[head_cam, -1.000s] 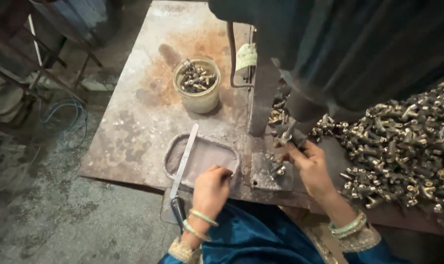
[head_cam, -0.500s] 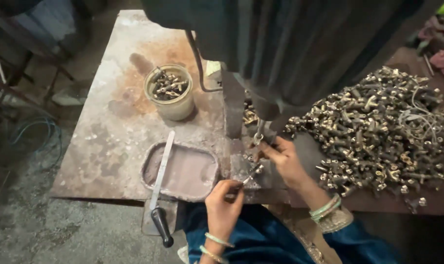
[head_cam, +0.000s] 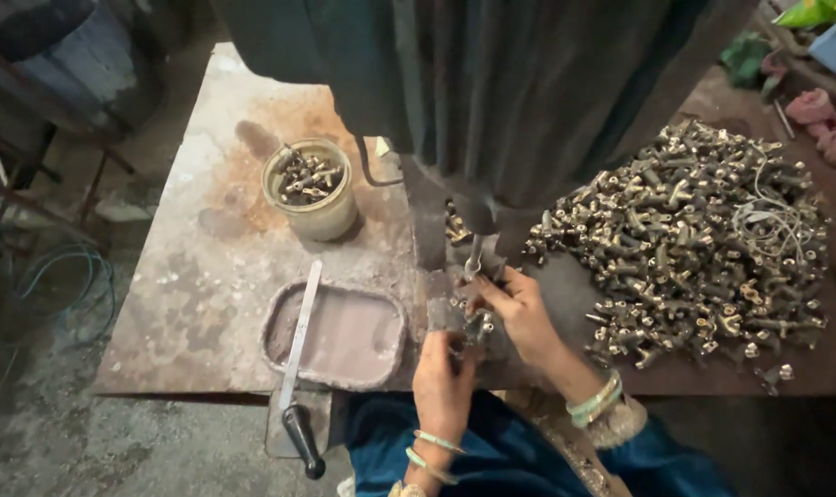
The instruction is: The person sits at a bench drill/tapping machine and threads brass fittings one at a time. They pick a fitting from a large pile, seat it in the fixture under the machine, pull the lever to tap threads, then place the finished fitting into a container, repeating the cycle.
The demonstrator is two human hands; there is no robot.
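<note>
My right hand pinches a small brass fitting under the spindle of a dark drill press. My left hand is curled just below it, fingers closed against the same fitting on the press base. Both wrists wear bangles. A large heap of similar brass fittings lies on the table to the right of my right hand.
A round tin with several fittings stands on the rusty metal table at the left. A shallow oval tray lies near the front edge, with a long file across it, black handle overhanging. Cables lie on the floor at left.
My left hand has left the tray and file and come up to the fitting under the spindle. The view has shifted so the heap shows fully.
</note>
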